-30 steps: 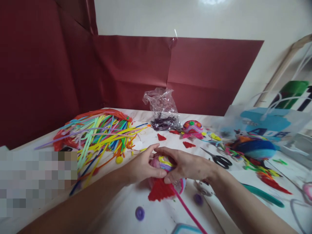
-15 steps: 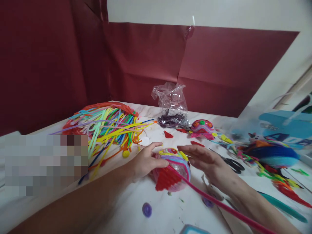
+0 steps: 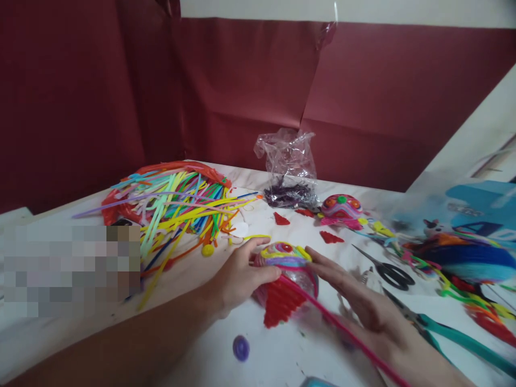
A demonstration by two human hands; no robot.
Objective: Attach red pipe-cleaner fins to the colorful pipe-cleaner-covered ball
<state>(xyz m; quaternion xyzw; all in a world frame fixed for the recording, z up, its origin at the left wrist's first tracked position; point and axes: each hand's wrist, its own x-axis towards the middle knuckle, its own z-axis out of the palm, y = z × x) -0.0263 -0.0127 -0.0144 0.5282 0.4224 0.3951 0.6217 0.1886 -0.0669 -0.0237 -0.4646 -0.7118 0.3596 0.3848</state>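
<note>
My left hand (image 3: 242, 275) grips the left side of a round craft ball (image 3: 287, 263) wrapped in pink, purple and yellow pipe cleaners, with a red ridged fin (image 3: 281, 305) at its front. A long pink pipe cleaner (image 3: 342, 333) runs from the ball toward the lower right, across my right hand (image 3: 355, 301). That hand lies flat with fingers spread, its fingertips touching the ball's right side.
A heap of coloured pipe cleaners (image 3: 173, 207) lies at the left. Behind the ball are a clear plastic bag (image 3: 288, 166) and a second decorated ball (image 3: 342, 209). Black scissors (image 3: 387, 271), teal-handled pliers (image 3: 451, 333) and a purple button (image 3: 241, 348) lie nearby.
My right hand has let go of the ball's top, opened flat and slid down to the right. The pink pipe cleaner swung out to the right. The view shifted left.
</note>
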